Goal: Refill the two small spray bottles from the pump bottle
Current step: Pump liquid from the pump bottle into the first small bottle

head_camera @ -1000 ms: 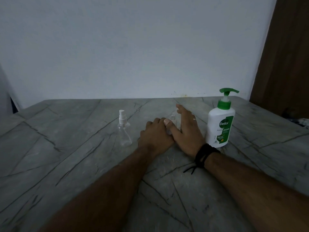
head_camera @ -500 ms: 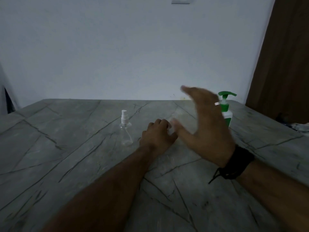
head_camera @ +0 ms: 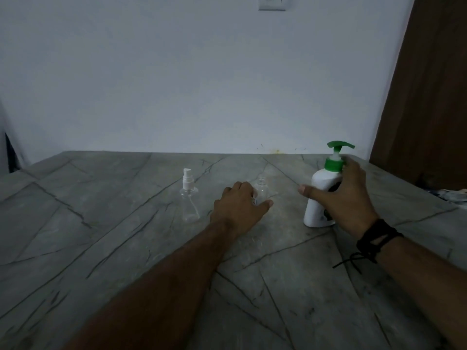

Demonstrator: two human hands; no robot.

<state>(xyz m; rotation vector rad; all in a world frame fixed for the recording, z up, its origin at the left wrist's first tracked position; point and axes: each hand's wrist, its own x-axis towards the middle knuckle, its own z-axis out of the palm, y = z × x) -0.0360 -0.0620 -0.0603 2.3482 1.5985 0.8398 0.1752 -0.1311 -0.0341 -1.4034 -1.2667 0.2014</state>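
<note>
A clear small spray bottle (head_camera: 189, 198) with a white spray cap stands upright on the grey marble table (head_camera: 101, 236). To its right stands a second clear small bottle (head_camera: 261, 189) with no cap on its neck; my left hand (head_camera: 238, 207) wraps around it at table level. The white pump bottle (head_camera: 322, 190) with a green pump head stands at the right, tilted slightly. My right hand (head_camera: 346, 198) grips its body from the right side, thumb pointing left across the front.
A white wall runs behind the table's far edge, with a switch plate (head_camera: 272, 3) up high. A brown wooden door (head_camera: 429, 97) stands at the right. Some pale clutter (head_camera: 452, 194) lies at the far right edge.
My right hand left the uncapped bottle, swung up and right, and closed on the pump bottle. My left hand stayed on the uncapped bottle.
</note>
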